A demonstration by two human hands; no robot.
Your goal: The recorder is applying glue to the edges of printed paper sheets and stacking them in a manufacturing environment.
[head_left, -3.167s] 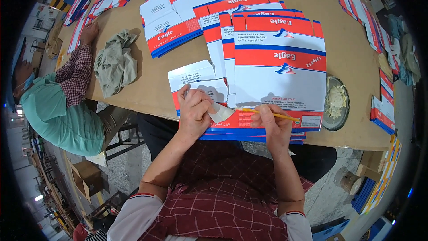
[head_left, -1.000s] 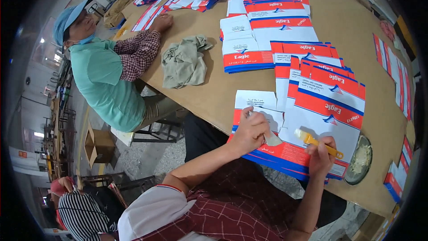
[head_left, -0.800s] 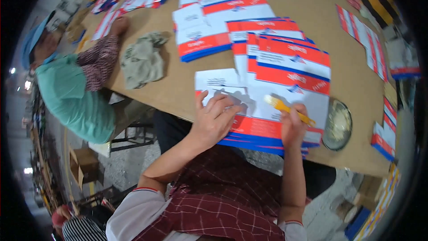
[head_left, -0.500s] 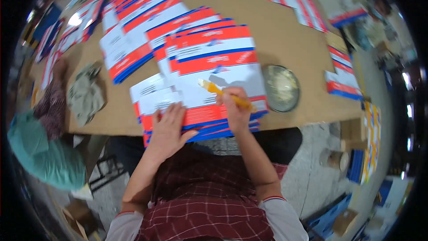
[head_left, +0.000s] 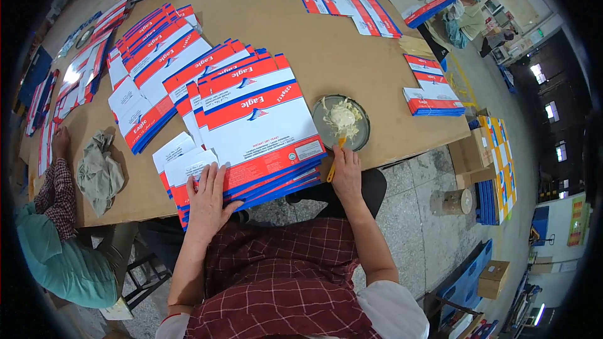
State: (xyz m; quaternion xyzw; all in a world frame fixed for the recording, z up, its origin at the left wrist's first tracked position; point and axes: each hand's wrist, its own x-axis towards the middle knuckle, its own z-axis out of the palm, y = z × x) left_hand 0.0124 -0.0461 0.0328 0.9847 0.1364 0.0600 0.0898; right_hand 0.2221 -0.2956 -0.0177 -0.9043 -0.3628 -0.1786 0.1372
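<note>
Brush [head_left: 335,162], yellow-handled, is gripped in the right hand [head_left: 346,172] with fingers closed round the handle; its tip reaches the near rim of the round dish [head_left: 341,123], which sits on the table [head_left: 276,19] at about 2 o'clock from the right hand. Load the bristles lightly and wipe excess on the rim, so that paste does not drip on the printed faces. The left hand [head_left: 208,194] lies flat, fingers spread, on the fanned stack of red, white and blue flat cartons [head_left: 257,132] at the table's near edge; keep that pressure so the stepped edges stay aligned.

Dish contents: a pale, lumpy paste, heaped near the middle. At 9 o'clock from the stack lies a crumpled grey rag [head_left: 99,172]. Further carton stacks [head_left: 433,93] lie at 1 o'clock.
</note>
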